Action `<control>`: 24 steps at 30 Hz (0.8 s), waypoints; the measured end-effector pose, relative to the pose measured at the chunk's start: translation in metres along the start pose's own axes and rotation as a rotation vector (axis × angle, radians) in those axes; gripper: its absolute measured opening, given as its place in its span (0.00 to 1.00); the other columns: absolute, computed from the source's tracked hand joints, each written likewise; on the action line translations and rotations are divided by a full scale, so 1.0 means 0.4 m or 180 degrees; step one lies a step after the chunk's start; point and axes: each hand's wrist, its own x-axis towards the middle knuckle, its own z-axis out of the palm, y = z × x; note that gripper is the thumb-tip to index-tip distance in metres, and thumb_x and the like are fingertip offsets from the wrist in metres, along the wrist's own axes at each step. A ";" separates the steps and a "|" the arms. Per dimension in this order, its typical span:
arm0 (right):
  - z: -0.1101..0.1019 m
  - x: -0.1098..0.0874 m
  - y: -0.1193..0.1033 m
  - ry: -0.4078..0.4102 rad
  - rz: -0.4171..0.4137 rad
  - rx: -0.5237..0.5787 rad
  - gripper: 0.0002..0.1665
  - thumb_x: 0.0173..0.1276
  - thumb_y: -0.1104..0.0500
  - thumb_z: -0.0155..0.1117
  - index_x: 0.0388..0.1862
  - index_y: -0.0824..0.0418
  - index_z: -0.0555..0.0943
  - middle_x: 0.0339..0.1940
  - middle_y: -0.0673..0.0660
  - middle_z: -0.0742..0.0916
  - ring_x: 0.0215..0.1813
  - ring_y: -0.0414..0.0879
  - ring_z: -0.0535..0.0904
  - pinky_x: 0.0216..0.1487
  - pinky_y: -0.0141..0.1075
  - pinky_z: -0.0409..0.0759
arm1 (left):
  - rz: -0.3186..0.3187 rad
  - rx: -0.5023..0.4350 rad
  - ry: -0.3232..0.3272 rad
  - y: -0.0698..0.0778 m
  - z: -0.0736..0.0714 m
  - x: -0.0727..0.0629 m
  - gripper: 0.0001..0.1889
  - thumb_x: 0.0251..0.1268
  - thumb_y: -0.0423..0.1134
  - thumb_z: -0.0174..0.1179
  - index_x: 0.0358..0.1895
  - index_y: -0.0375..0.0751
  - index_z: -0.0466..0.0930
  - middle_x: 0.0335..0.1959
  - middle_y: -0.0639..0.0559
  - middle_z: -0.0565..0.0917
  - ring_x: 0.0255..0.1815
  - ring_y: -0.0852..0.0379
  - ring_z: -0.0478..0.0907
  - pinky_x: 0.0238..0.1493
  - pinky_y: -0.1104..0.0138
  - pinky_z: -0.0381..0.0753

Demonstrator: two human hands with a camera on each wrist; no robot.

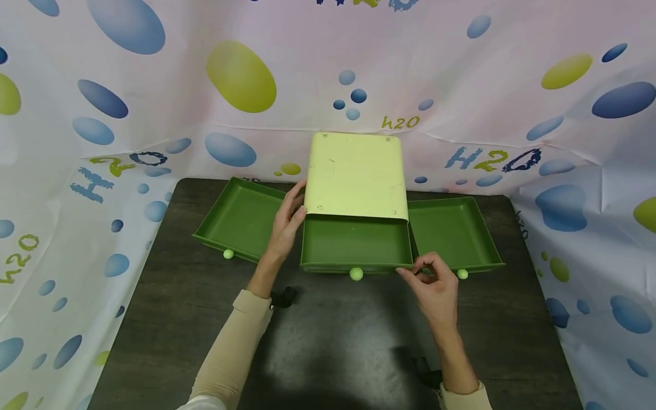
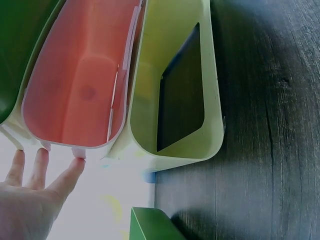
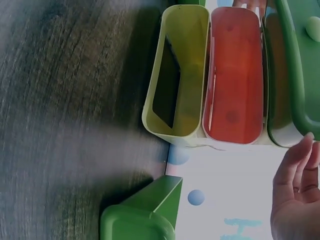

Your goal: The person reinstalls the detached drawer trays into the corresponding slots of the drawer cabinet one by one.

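Observation:
A pale yellow-green drawer unit [image 1: 356,173] stands at the back of the table, its top green drawer [image 1: 356,239] pulled partway out. That drawer has a round light-green knob [image 1: 356,274]. My left hand [image 1: 284,228] rests on the unit's left side, with fingertips against the wall in the left wrist view. With thumb and fingers, my right hand [image 1: 435,287] pinches the front right corner of the top drawer. Both wrist views show two drawerless openings below, a reddish middle compartment [image 3: 235,75] and a yellow-green bottom one [image 2: 145,100] with a cutout.
One loose green drawer [image 1: 246,210] lies angled on the dark wood table [image 1: 154,324] left of the unit. Another green drawer [image 1: 451,233] lies to its right. A white sheet [image 1: 297,62] with blue and green spots hangs behind and at the sides.

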 end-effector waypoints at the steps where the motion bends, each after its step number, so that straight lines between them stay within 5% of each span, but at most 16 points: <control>1: 0.001 0.000 0.000 0.0019 0.0011 -0.0005 0.14 0.56 0.78 0.72 0.34 0.74 0.74 0.33 0.55 0.79 0.23 0.44 0.80 0.28 0.28 0.80 | -0.0023 0.0007 -0.0007 0.012 0.002 0.000 0.29 0.75 0.23 0.38 0.77 0.27 0.50 0.77 0.32 0.55 0.74 0.31 0.57 0.65 0.39 0.65; 10: 0.014 0.006 0.007 0.0148 0.0074 0.0095 0.14 0.56 0.77 0.72 0.35 0.73 0.75 0.32 0.54 0.79 0.21 0.40 0.76 0.24 0.27 0.75 | -0.0065 -0.0006 0.0026 0.023 0.001 -0.003 0.28 0.75 0.24 0.39 0.76 0.25 0.49 0.77 0.31 0.54 0.74 0.31 0.56 0.66 0.39 0.65; 16: 0.021 0.026 0.001 0.0280 0.0086 0.0151 0.24 0.54 0.82 0.70 0.51 0.80 0.74 0.32 0.53 0.80 0.33 0.40 0.77 0.27 0.26 0.76 | -0.0064 -0.0029 0.0016 0.020 0.004 0.000 0.29 0.75 0.23 0.39 0.77 0.26 0.50 0.77 0.32 0.54 0.74 0.33 0.57 0.66 0.41 0.66; 24: 0.047 0.057 -0.051 0.0368 0.0151 0.0200 0.34 0.59 0.79 0.69 0.65 0.76 0.71 0.40 0.61 0.79 0.32 0.41 0.79 0.23 0.26 0.76 | -0.0005 -0.0038 0.0016 0.021 0.008 -0.002 0.27 0.77 0.25 0.40 0.76 0.25 0.50 0.76 0.32 0.55 0.74 0.33 0.57 0.66 0.42 0.67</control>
